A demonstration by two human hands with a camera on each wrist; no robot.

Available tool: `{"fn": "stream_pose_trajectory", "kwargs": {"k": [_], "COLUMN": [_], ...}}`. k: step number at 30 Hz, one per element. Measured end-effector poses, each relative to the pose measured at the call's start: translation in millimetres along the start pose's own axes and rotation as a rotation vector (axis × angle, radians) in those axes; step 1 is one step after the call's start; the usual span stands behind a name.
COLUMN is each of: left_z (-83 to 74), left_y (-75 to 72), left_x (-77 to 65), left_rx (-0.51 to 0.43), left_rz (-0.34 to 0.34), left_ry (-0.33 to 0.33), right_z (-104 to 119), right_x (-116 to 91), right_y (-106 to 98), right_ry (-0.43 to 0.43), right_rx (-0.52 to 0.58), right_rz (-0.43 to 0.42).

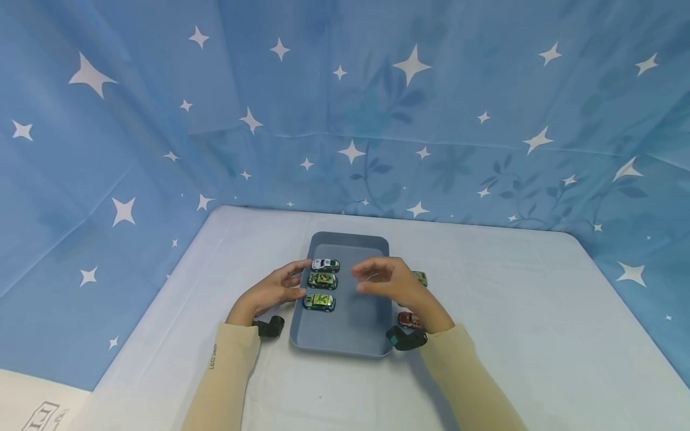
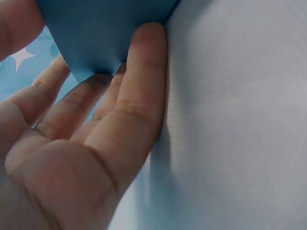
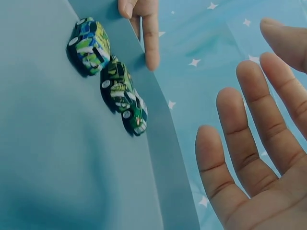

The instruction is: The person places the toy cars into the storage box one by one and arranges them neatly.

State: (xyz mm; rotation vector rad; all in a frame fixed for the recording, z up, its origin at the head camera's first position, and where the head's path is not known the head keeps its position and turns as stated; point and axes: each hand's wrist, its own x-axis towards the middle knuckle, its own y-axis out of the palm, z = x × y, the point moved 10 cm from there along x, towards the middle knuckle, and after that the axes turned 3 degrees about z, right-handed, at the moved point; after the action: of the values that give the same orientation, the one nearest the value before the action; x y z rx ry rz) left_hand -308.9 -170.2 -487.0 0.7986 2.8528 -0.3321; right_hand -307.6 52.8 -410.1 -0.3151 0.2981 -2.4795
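Observation:
A grey-blue tray (image 1: 356,332) holds three toy cars in a column along its left side: a white and green one (image 1: 326,265) at the far end, a green camouflage one (image 1: 323,281) in the middle, a yellow, green and blue one (image 1: 319,302) nearest. My left hand (image 1: 272,290) rests at the tray's left side. In the left wrist view its extended fingers (image 2: 146,72) touch the outer wall. Over the tray's right half hovers my right hand (image 1: 390,278), holding nothing; its fingers look spread and relaxed in the right wrist view.
To the right of the tray, partly hidden by the right arm, are a red toy car (image 1: 409,319) and a green toy car (image 1: 420,278). A white cloth (image 1: 528,311) covers the table. Behind it hangs a blue curtain (image 1: 458,120) with white stars.

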Motion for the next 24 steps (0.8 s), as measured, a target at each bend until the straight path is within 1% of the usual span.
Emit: {"fn": "stream_pose_trajectory", "kwargs": {"k": [6, 13, 24], "left_z": [0.7, 0.2, 1.2], "left_y": [-0.1, 0.4, 1.3], "left_x": [1.0, 0.1, 0.3], "left_rx": [-0.005, -0.002, -0.003], "left_rz": [0.005, 0.005, 0.006], "left_ry": [0.005, 0.008, 0.002], "right_z": [-3.0, -6.0, -14.4], "right_x": [-7.4, -16.4, -28.4], "right_y": [-10.3, -26.4, -45.8], "right_ry": [0.01, 0.015, 0.025], "right_rx": [-0.012, -0.057, -0.058], "right_rz": [-0.029, -0.067, -0.093]}}
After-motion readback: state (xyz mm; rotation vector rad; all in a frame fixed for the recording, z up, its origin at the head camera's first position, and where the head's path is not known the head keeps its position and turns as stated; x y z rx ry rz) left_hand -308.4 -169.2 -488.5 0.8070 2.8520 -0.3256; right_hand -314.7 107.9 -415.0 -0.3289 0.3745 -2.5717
